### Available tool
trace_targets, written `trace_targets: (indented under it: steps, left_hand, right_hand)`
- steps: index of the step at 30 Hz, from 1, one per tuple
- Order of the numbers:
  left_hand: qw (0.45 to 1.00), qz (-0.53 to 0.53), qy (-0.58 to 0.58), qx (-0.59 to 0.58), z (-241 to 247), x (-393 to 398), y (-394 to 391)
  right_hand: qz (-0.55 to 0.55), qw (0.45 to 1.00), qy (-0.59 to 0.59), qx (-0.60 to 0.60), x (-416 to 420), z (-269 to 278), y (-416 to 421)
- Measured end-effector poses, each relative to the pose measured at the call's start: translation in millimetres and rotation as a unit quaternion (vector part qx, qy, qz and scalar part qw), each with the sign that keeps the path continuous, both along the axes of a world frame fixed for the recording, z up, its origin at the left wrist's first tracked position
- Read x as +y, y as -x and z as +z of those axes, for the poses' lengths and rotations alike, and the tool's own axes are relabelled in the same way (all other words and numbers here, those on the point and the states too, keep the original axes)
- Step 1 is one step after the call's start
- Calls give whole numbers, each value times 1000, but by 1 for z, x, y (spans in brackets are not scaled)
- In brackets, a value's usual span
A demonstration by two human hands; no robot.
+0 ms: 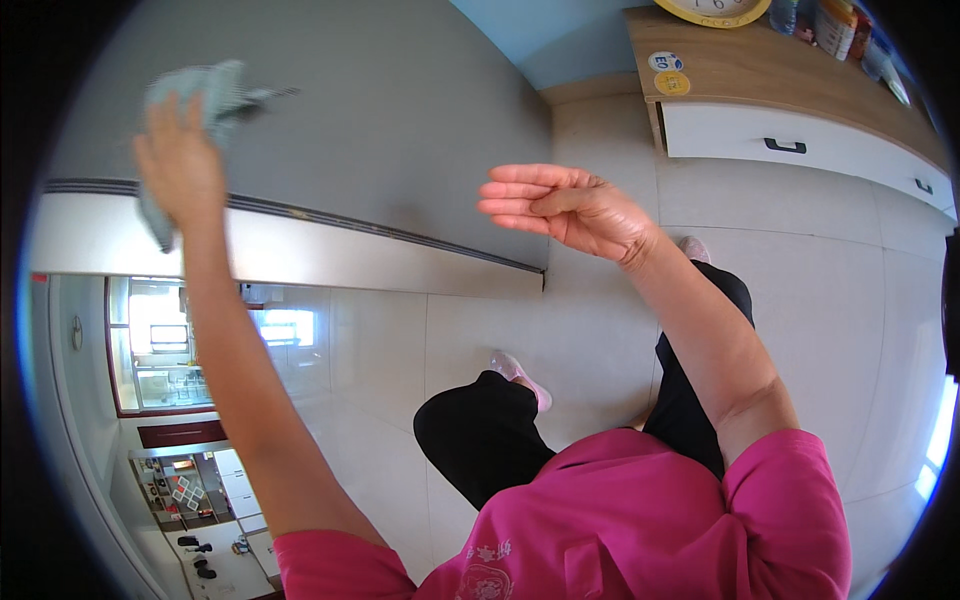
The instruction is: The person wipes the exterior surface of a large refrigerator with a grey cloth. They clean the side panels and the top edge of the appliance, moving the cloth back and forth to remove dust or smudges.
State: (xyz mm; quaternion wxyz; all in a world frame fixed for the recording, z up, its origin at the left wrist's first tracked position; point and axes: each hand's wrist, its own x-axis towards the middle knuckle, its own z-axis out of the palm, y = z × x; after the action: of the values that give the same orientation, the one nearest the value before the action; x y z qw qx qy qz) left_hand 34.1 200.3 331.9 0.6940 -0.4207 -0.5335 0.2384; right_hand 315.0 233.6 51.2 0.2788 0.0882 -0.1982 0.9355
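At the upper left, my left hand point(180, 161) lies on a pale green-grey cloth point(196, 81), its fingers spread over the fabric. Both are slightly blurred. The cloth is against a large flat grey panel point(375, 97), and part of it hangs past the panel's dark ribbed edge strip point(352, 226). My right hand point(574, 210) is raised near the middle, right of the panel, with nothing in it. Its palm shows, the fingers are stretched out to the left and the thumb lies across the palm.
A wood-topped cabinet point(720, 67) with white drawers stands at the upper right, bearing a yellow-rimmed clock point(712, 9) and several bottles and containers. A light blue wall point(570, 37) is behind. Tiled floor point(810, 300) runs below, and glazed window frames and shelves show at the lower left.
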Motion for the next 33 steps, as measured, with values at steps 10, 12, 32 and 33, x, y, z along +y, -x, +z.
trace_targets:
  steps: [10, 12, 32, 33]
  left_hand:
    - [753, -172, 261, -579, -345, 4, 36]
    - [592, -321, 241, -698, -406, -13, 64]
    - [987, 61, 91, -116, -110, 8, -27]
    - [979, 30, 134, -149, -144, 10, -19]
  right_hand:
    - [-183, 607, -587, -504, -9, -49, 18]
    - [-175, 445, -695, -537, -28, -60, 17]
    - [-89, 429, -675, -594, -6, -60, -13]
    - [-72, 425, -675, -599, -11, -55, -12]
